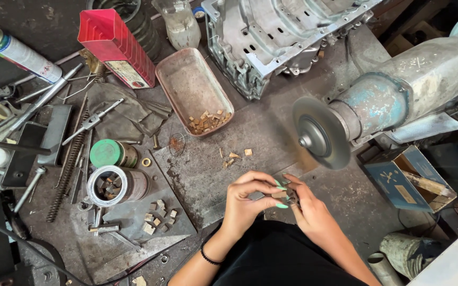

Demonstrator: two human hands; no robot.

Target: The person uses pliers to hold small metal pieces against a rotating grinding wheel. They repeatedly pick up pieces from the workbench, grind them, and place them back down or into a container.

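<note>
The grimy metal workbench (271,132) fills nearly the whole view, and the biggest thing on it is the bench grinder (414,90), its worn blue-grey body reaching in from the right with the dark round grinding disc (322,132) facing the middle of the bench. Behind it, at the top, sits a pale cast aluminium engine housing (271,37). To the left of that stands a red box (115,47), and beside it a shallow oblong metal tray (186,85) with a heap of small tan blocks in its near corner; a few more blocks lie loose on the bench just in front of the tray. A blue cardboard box (406,177) rests under the grinder on the right. Further left are a spray can (19,53), a green-lidded tin (112,153) and an open tin (115,185) holding dark bits, with long rods and a spring scattered around them. Smallest of all, low in the middle and just below the disc, the left hand (247,201) and the right hand (306,209) meet, fingertips pinched closed together on a small dark piece (291,196), held above the bench and near, but apart from, the disc.
</note>
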